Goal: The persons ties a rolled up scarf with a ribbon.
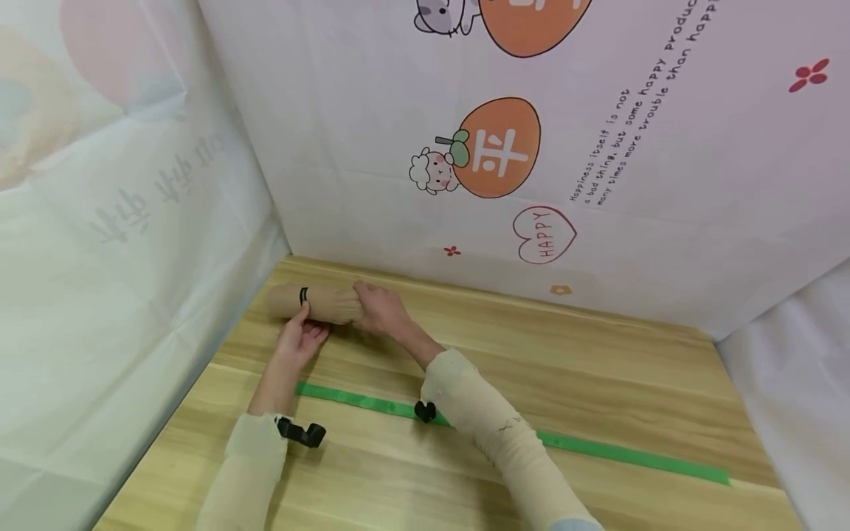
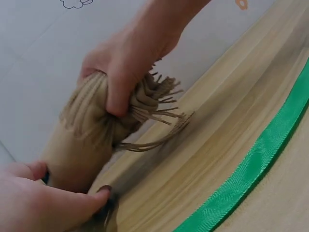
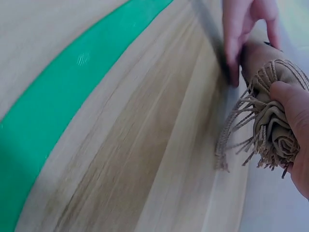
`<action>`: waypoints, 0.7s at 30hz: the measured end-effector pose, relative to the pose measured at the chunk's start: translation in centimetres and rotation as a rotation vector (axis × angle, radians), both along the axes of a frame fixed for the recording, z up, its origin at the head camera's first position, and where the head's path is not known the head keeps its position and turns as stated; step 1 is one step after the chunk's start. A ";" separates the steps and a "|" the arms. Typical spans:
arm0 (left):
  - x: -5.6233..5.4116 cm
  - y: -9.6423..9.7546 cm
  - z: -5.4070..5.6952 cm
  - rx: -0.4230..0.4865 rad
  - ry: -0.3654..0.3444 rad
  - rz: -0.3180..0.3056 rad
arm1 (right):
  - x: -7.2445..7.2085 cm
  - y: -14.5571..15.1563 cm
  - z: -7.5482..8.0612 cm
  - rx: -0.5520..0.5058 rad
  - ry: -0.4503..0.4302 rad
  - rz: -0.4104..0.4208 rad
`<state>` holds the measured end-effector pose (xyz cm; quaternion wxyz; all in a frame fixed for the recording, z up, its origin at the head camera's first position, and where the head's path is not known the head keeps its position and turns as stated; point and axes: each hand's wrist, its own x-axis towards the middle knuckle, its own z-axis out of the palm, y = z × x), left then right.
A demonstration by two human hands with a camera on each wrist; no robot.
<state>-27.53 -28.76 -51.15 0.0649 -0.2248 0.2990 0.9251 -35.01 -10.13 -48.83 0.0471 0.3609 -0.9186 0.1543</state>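
Note:
A beige scarf, rolled into a thick tube, is held just above the far left of the wooden table. Its loose twisted fringe hangs from one end in the left wrist view. My right hand grips that fringed end, thumb across the roll. Further along, my left hand holds the roll between thumb and fingers, beside a small dark strip around or on the scarf. Whether the strip is a band or a label I cannot tell. The coiled layers show at the end in the right wrist view.
A green ribbon runs across the wooden table, nearer than the scarf. White printed cloth hangs behind the table, and more cloth walls the left side. Black wrist mounts sit on both sleeves.

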 end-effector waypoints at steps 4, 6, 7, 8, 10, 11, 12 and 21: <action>0.0 -0.1 -0.6 0.152 0.094 0.053 | 0.7 0.1 1.1 -0.055 -0.009 0.010; 0.1 0.1 -0.9 0.256 0.149 0.114 | 1.2 0.3 1.6 -0.070 -0.004 0.023; 0.1 0.1 -0.9 0.320 0.175 0.152 | 1.4 0.4 1.8 -0.077 -0.006 0.029; 0.1 0.2 -0.8 0.376 0.197 0.189 | 1.7 0.5 2.0 -0.079 -0.005 0.035; 0.1 0.3 -0.5 0.441 0.238 0.242 | 2.3 0.7 2.4 -0.086 -0.005 0.041; 0.1 0.4 -0.3 0.467 0.246 0.263 | 2.5 0.8 2.6 -0.089 -0.008 0.040; 0.1 0.5 -0.1 0.491 0.247 0.279 | 2.7 0.8 2.7 -0.093 -0.013 0.037; -0.4 1.7 1.6 0.541 0.167 0.354 | 4.2 1.8 3.3 -0.118 -0.041 -0.017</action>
